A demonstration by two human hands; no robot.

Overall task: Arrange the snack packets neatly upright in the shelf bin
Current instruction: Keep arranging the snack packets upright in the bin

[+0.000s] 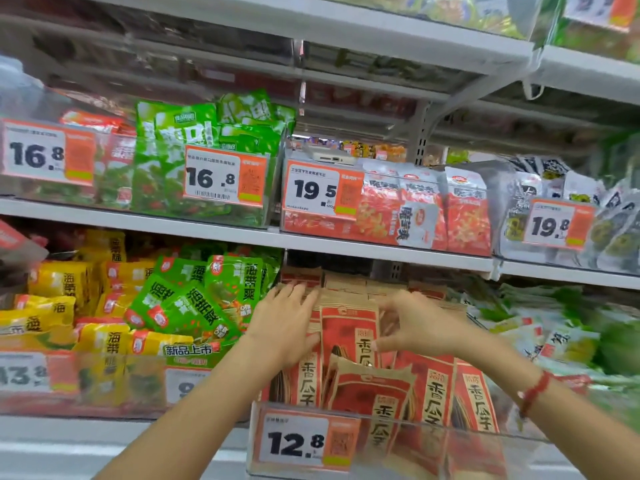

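Red and tan snack packets (349, 336) stand mostly upright in a clear shelf bin (450, 432) that carries a 12.8 price tag (294, 442). One front packet (374, 386) sits lower and leans a little. My left hand (284, 323) lies with straight fingers against the packets at the bin's left side, its thumb touching a packet's edge. My right hand (415, 323) is curved over the middle rows, with thumb and fingers pinching the top of a packet (388, 323) between them. The bin's back rows are partly hidden by the shelf above.
Green and yellow packets (194, 299) fill the bin to the left, lying at loose angles. White and green packets (554, 341) lie to the right. The shelf board (381, 249) sits close above the bin, carrying more bins of red packets (415, 209) and green packets (166, 150).
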